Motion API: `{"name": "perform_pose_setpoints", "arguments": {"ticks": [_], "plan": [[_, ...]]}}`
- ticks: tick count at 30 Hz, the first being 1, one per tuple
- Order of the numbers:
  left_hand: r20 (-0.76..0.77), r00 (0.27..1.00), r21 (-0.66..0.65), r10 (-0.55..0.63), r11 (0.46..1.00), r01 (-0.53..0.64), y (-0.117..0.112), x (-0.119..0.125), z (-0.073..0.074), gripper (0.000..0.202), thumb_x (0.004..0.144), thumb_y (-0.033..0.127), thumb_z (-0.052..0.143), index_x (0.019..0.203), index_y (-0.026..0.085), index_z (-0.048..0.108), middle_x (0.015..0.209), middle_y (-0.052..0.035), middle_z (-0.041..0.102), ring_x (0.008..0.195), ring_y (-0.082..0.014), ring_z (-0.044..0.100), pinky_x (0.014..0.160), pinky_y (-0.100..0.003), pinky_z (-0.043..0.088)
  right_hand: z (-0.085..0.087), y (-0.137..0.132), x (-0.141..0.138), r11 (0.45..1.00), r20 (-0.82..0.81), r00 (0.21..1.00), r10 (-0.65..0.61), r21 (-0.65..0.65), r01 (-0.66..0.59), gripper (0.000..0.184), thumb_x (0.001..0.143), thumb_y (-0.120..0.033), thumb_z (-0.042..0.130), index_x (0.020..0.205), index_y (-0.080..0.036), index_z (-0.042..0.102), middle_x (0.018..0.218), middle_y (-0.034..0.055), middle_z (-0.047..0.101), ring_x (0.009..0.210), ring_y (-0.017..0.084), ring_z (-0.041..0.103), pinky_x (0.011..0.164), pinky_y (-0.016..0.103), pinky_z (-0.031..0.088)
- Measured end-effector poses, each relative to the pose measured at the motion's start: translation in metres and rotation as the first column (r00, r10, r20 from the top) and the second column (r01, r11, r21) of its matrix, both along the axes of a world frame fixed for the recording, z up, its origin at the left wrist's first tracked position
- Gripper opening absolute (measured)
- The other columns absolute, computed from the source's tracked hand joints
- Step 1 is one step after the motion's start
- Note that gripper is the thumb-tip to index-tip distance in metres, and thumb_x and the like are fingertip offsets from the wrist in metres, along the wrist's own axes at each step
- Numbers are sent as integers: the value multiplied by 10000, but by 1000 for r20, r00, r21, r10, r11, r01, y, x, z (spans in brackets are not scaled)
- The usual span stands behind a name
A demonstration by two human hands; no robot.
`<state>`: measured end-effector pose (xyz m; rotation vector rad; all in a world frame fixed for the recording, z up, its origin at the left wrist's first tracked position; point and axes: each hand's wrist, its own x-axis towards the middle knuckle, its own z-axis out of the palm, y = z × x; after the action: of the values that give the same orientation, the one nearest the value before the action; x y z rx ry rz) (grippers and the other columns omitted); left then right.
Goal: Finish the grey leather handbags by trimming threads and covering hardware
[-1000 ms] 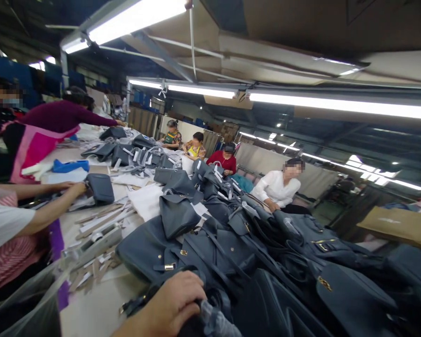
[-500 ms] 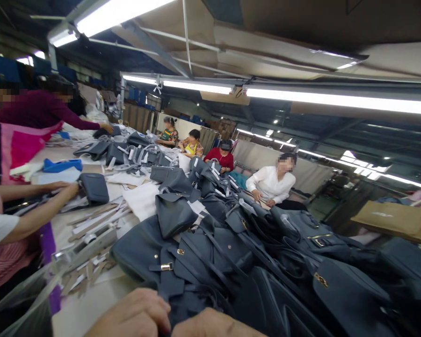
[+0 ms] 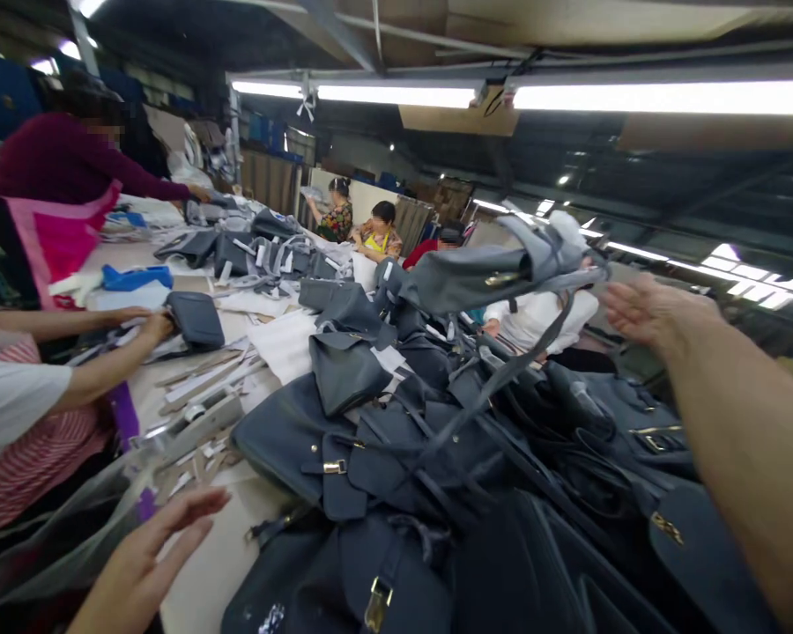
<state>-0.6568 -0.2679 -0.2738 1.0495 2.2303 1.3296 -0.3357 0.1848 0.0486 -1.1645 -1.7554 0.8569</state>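
Note:
My right hand reaches forward on the right with its fingers loosely extended, not wrapped round anything. Just left of its fingertips a dark grey handbag is in the air above the pile, its strap trailing down; whether the fingertips still touch it, I cannot tell. Low on the left, my left hand is open and empty, thumb and fingers apart. Beside it, at the near edge of the pile, lies a dark bag with a gold buckle.
Dark handbags are heaped across the table. Cardboard strips and white sheets lie to the left. A co-worker in a striped apron handles a small dark bag; other people work around the far side.
My hands, close together at the bottom before, are now apart. The right has swung up and forward, with a handbag now airborne beside it. A gold-buckled bag now shows at the near edge.

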Motion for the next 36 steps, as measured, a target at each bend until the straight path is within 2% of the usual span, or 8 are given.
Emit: {"name": "perform_pose_setpoints", "arguments": {"ticks": [5,10,13,19,24,31,33,36], "plan": [[108,956,-51,-275,958,281,52,53,0,331,875,459,481,962,213,684,966,-65,734,935,-239,683,864,-336,550,-62,-35,33,961,-52,986,-159,-237,142,403,946,-294,434,596,-187,599,992,171,743,931,221,682,750,424,428],[40,857,-86,-514,852,516,81,95,-5,222,885,245,489,1037,209,647,1099,-73,675,1046,-224,616,951,-362,493,-165,-160,31,795,71,958,278,-577,-188,229,730,-300,700,876,-130,747,841,164,759,756,292,713,668,413,517],[-76,752,-133,-655,754,643,83,107,-16,328,825,122,529,1124,217,624,1285,-92,592,1217,-243,519,1074,-424,403,-234,-237,43,750,369,668,646,-470,-466,228,786,-260,611,965,-231,749,954,77,761,940,276,693,852,399,523],[-168,683,-197,-710,703,683,85,111,-40,228,786,31,563,937,190,627,1306,-107,557,1261,-273,456,1093,-486,352,-332,-298,33,831,818,472,329,-12,-557,764,611,-98,757,1341,-211,563,1402,162,554,1275,357,523,1017,450,458],[-140,726,-101,-674,739,666,94,101,-23,130,859,94,502,795,193,559,1122,-69,612,1088,-201,533,991,-360,428,-343,-280,2,790,863,497,91,242,-563,238,832,-109,620,1038,-200,698,918,65,765,749,201,706,656,277,473],[34,781,-12,-623,781,624,68,109,3,172,889,228,469,780,180,592,915,-61,615,877,-192,565,842,-336,451,-330,-283,16,742,747,664,-46,470,-478,299,1000,-238,403,886,-212,679,659,18,661,568,168,588,569,295,330],[386,697,32,-604,764,645,59,121,2,257,884,377,491,797,160,597,839,-62,621,721,-167,578,679,-295,469,-322,-297,17,731,688,722,-67,527,-435,330,1014,-274,377,868,-210,666,652,16,638,576,164,570,579,292,329],[788,398,112,-469,746,656,53,140,-3,611,837,691,379,879,125,604,826,-107,659,590,-158,589,469,-241,416,-311,-321,14,678,573,820,-7,605,-417,284,1008,-218,397,902,-186,658,721,31,675,646,154,591,636,270,370]]}}
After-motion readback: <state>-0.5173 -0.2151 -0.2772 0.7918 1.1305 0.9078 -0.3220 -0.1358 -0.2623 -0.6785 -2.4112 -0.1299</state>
